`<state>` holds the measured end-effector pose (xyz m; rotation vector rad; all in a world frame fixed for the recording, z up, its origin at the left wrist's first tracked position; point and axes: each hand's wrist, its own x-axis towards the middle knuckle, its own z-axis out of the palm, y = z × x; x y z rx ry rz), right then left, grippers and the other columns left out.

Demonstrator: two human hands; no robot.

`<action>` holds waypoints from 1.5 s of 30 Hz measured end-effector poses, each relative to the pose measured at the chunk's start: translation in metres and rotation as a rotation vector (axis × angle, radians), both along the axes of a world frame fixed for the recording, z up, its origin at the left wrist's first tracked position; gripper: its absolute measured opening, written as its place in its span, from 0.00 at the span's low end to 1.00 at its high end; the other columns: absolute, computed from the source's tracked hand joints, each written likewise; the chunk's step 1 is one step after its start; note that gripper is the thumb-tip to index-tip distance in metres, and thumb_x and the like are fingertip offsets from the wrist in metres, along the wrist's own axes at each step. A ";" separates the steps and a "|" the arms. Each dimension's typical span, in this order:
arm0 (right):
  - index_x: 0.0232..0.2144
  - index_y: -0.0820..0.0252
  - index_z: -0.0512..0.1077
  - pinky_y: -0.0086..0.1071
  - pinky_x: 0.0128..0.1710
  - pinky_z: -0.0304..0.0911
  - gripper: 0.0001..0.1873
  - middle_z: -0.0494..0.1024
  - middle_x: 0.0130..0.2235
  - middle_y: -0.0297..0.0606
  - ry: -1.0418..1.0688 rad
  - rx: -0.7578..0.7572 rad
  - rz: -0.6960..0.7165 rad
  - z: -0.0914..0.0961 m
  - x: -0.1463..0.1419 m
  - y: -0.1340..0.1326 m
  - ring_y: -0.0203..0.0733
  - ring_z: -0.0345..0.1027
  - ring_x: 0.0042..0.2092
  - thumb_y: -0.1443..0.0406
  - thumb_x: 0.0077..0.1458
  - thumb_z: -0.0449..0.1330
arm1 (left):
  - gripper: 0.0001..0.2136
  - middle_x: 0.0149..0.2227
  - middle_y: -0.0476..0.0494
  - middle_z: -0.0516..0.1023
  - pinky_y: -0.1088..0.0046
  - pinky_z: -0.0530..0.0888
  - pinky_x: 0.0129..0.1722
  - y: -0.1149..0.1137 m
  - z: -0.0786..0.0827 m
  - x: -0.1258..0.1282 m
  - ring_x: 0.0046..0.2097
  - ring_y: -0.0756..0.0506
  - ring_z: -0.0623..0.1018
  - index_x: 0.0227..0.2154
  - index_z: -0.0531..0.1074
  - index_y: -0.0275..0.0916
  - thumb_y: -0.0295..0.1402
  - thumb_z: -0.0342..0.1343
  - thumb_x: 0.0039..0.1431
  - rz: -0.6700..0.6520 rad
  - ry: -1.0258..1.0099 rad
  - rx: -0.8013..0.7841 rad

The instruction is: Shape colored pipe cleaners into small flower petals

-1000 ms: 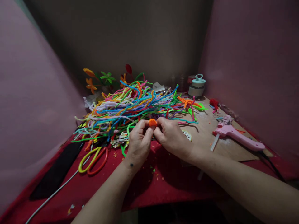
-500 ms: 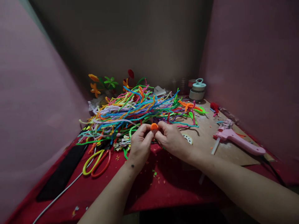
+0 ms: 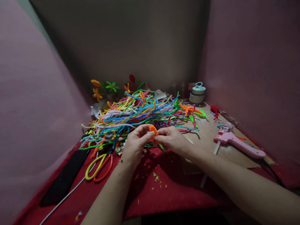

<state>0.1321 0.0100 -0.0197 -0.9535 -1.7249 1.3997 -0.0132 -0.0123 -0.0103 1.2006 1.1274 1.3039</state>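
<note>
The orange fuzzy piece (image 3: 153,130) is curling between your fingertips, seemingly part-shaped; your left hand (image 3: 136,142) and right hand (image 3: 172,140) are both pinching it. Formed flowers (image 3: 112,86) are standing behind the pipe-cleaner pile (image 3: 131,115); the glue gun (image 3: 239,142) is lying untouched.

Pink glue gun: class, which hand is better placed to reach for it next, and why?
Probably the right hand: it is nearer the pink glue gun than the left hand, though both touch the orange chenille piece.
</note>
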 end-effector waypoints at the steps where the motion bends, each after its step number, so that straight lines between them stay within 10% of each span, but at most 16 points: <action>1: 0.18 0.63 0.68 0.25 0.16 0.46 0.08 0.61 0.14 0.27 -0.015 -0.018 0.008 0.000 0.000 0.000 0.28 0.51 0.16 0.66 0.44 0.53 | 0.13 0.30 0.49 0.76 0.77 0.69 0.32 0.000 0.002 -0.002 0.30 0.51 0.73 0.34 0.74 0.37 0.33 0.63 0.42 -0.017 0.015 -0.007; 11: 0.17 0.63 0.67 0.23 0.15 0.47 0.07 0.61 0.13 0.27 -0.050 -0.058 0.053 -0.005 -0.003 -0.001 0.27 0.51 0.15 0.67 0.43 0.53 | 0.09 0.21 0.51 0.70 0.79 0.64 0.20 -0.004 0.004 -0.002 0.21 0.53 0.69 0.26 0.71 0.36 0.36 0.61 0.44 -0.066 0.168 -0.098; 27: 0.16 0.65 0.70 0.23 0.12 0.43 0.07 0.64 0.12 0.28 -0.107 -0.174 0.093 -0.007 -0.002 0.001 0.27 0.53 0.12 0.68 0.41 0.55 | 0.04 0.22 0.53 0.66 0.79 0.62 0.26 -0.004 0.006 -0.005 0.26 0.53 0.65 0.24 0.69 0.36 0.31 0.53 0.50 -0.101 0.752 0.229; 36: 0.15 0.64 0.70 0.25 0.13 0.44 0.08 0.65 0.12 0.29 -0.118 -0.213 0.126 -0.003 0.005 0.003 0.28 0.52 0.13 0.64 0.39 0.59 | 0.07 0.25 0.50 0.71 0.78 0.65 0.26 0.002 0.005 -0.012 0.26 0.53 0.68 0.28 0.70 0.36 0.35 0.55 0.51 -0.180 0.376 0.031; 45: 0.14 0.64 0.69 0.25 0.11 0.42 0.09 0.65 0.11 0.30 -0.079 -0.235 0.127 -0.007 0.002 0.004 0.29 0.52 0.11 0.65 0.40 0.59 | 0.07 0.23 0.50 0.69 0.76 0.63 0.27 -0.003 0.002 -0.001 0.26 0.52 0.67 0.23 0.67 0.37 0.33 0.50 0.54 0.048 0.763 0.281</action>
